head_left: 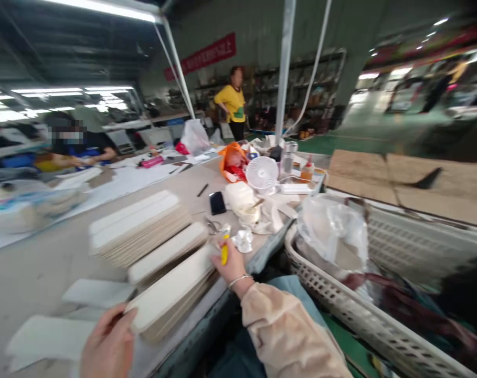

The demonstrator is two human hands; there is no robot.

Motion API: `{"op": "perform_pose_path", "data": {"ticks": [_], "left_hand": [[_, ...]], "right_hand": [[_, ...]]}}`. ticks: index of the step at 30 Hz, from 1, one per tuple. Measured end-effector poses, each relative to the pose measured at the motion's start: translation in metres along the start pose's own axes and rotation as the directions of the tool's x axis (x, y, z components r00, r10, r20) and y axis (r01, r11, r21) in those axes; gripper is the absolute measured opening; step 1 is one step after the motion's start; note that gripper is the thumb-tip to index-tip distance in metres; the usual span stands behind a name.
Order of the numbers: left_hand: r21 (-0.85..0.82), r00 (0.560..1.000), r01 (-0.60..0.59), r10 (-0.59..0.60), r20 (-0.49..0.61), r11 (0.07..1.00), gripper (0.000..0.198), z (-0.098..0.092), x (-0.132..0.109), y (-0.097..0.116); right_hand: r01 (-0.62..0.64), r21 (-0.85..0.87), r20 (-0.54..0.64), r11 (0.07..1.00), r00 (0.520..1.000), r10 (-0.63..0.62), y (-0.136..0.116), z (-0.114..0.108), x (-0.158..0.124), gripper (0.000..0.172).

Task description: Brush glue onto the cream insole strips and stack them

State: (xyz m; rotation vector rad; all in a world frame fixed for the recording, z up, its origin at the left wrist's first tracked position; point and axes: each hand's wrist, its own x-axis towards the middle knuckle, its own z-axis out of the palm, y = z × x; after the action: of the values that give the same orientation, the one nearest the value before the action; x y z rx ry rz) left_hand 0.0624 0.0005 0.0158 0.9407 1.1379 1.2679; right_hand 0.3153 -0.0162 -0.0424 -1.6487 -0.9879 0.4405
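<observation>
My left hand [109,341] has its thumb and fingers closed on the near end of a long pale strip [171,289], which lies on top of a stack along the table edge. My right hand [233,263] is at the far end of that stack. Its fingers are wrapped round a slim yellow tool [224,253]; blur hides what kind it is. Two more strip stacks, a wide one [136,223] and a narrow one [169,252], stand further in. Loose pale pieces [51,336] lie left of my left hand.
Beyond my right hand are scissors [212,226], crumpled foil [243,240], a phone [217,203], cloth [269,215], a white fan [262,174] and an orange bag [233,161]. A plastic basket [320,286] stands at right. A person in yellow [232,102] stands behind; another sits left.
</observation>
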Motion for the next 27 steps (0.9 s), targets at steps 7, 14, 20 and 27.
{"op": "perform_pose_path", "data": {"ticks": [7,14,20,27], "left_hand": [[-0.204,1.000,0.027,-0.025,0.014,0.979,0.029,0.020,-0.013,0.019],[-0.253,0.999,0.004,0.006,0.038,0.967,0.027,0.033,-0.024,0.025],[-0.287,0.998,-0.038,0.052,0.039,0.957,0.025,0.043,-0.017,0.031],[-0.347,0.998,0.037,-0.052,-0.035,0.937,0.022,0.046,0.000,0.032]], "right_hand": [[0.007,0.539,-0.018,0.842,1.000,0.003,0.007,0.000,0.003,0.041],[0.044,0.584,-0.047,0.810,0.999,-0.020,0.001,-0.011,0.003,0.040],[0.001,0.457,0.036,0.889,0.999,-0.019,0.007,-0.004,-0.004,0.039],[0.162,0.316,0.073,0.935,0.978,-0.194,-0.002,-0.011,-0.009,0.043]]}}
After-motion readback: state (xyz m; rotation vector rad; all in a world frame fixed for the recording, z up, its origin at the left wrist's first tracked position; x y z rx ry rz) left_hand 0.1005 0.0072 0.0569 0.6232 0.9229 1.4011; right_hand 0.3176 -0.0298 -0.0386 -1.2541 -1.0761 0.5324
